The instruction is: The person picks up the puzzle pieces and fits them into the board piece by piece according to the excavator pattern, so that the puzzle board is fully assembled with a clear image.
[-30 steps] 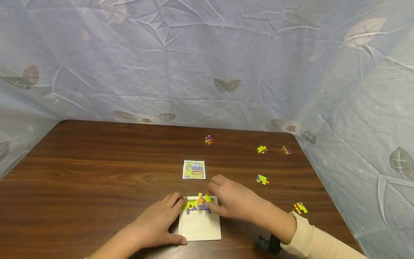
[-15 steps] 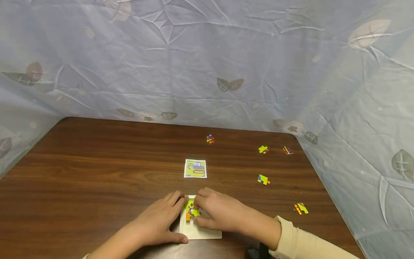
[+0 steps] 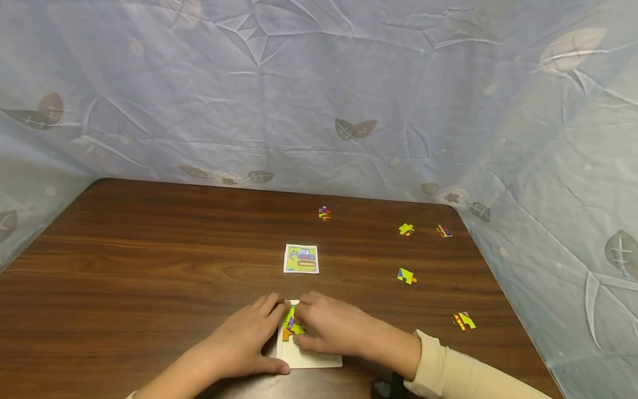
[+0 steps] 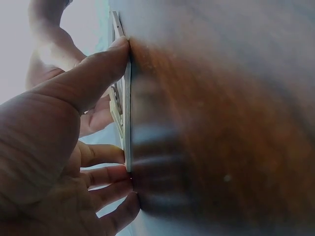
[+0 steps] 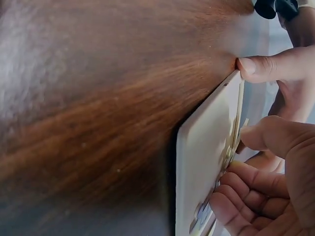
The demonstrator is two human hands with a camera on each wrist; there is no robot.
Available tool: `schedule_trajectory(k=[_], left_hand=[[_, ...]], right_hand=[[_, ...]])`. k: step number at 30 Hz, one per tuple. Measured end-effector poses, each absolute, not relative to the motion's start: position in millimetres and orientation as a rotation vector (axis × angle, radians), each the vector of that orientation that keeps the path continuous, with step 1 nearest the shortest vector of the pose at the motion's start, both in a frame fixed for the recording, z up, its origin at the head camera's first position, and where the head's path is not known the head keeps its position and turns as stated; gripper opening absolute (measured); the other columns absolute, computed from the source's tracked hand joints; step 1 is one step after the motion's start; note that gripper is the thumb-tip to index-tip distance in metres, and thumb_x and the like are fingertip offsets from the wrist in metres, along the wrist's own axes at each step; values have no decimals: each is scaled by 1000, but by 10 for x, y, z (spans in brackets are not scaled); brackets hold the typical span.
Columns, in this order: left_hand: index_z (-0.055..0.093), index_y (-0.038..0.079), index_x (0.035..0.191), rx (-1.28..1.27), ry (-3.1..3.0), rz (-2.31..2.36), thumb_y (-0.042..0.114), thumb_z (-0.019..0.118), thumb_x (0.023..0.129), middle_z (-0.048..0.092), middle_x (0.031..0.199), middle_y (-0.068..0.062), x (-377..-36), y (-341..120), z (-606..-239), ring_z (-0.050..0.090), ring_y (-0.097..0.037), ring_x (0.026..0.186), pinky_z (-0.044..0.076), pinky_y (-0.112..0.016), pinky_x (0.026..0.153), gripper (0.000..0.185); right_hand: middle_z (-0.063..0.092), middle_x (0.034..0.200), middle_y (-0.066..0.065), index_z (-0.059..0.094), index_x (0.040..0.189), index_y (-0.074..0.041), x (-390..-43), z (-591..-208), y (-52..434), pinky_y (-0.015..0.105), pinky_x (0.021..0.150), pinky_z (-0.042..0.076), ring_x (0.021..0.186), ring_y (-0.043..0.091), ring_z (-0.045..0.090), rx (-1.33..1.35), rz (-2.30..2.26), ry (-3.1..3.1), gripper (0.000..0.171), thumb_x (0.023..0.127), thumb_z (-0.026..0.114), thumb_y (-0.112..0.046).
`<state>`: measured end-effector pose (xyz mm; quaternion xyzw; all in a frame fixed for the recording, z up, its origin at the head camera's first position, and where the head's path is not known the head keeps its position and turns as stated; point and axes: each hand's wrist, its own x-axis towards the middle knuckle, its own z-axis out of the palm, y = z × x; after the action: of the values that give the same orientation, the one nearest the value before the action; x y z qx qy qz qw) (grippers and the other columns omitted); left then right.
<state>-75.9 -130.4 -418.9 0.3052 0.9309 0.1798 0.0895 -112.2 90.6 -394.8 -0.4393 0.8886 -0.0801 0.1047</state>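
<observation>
- The left hand (image 3: 244,341) was spread rather wide, holding nothing in its grip; its fingers lay by the far left corner of the tray (image 3: 316,361) and its thumb touched the near left corner.
- The right hand (image 3: 334,327) was narrowed to a pinch, its thumb and fingers holding a puzzle piece (image 3: 298,329) coloured yellow-green and orange.
- That piece was over the left part of the tray, tilted; whether its lower edge touched the tray, I could not tell.
- The tray, pale and square, lay flat on the desk (image 3: 149,288) near its near edge, its near part showing bare.
- Laid pieces (image 3: 292,311) showed in the far left of the tray, partly hidden by the right hand.
- A picture card (image 3: 301,259), printed with a blue vehicle on yellow-green, lay just beyond the tray.
- To the right of the tray were a blue-cornered piece (image 3: 406,276) and, nearer and farther right, a striped piece (image 3: 463,321).
- At the far right lay a green piece (image 3: 406,229), with a purple-edged piece (image 3: 444,230) right of it.
- A multicoloured piece (image 3: 324,213) lay beyond the card, close to the far edge.
- A grey-blue cloth (image 3: 299,83) with printed leaves hung behind the desk.
</observation>
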Motion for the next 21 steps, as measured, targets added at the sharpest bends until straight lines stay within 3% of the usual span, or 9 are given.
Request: schedule_trajectory(k=[8,12,17,21], left_hand=[[49,2,149,906,2763,557,69,80,78,52,147,-13,-756,-1313,-4180,54,-35,137,53,-59,105,103],[50,2,148,915,2772,556,68,81,78,53,146,-12,-759,-1314,-4185,54,-33,135,54,-57,104,102],[50,2,149,912,2774,552,68,81,77,53,146,-12,-758,-1314,-4181,54,-32,135,54,-57,104,102],[50,4,149,915,2769,553,69,80,77,53,146,-12,-754,-1311,-4180,54,-32,136,54,-57,105,101]], right_hand=[[57,88,-9,71,93,-15,-1083,-3917,858,13,68,47,83,1,49,-1345,-152,2656,16,94,76,-30],[56,85,-10,71,87,-17,-1063,-3924,848,11,67,45,83,2,51,-1394,-122,2684,14,95,75,-27],[57,84,-10,72,87,-17,-1061,-3943,848,10,67,44,83,2,51,-1415,-131,2691,12,95,75,-26],[60,90,-10,72,98,-16,-1059,-3952,857,10,70,47,86,1,52,-1397,-153,2675,12,95,76,-27]])
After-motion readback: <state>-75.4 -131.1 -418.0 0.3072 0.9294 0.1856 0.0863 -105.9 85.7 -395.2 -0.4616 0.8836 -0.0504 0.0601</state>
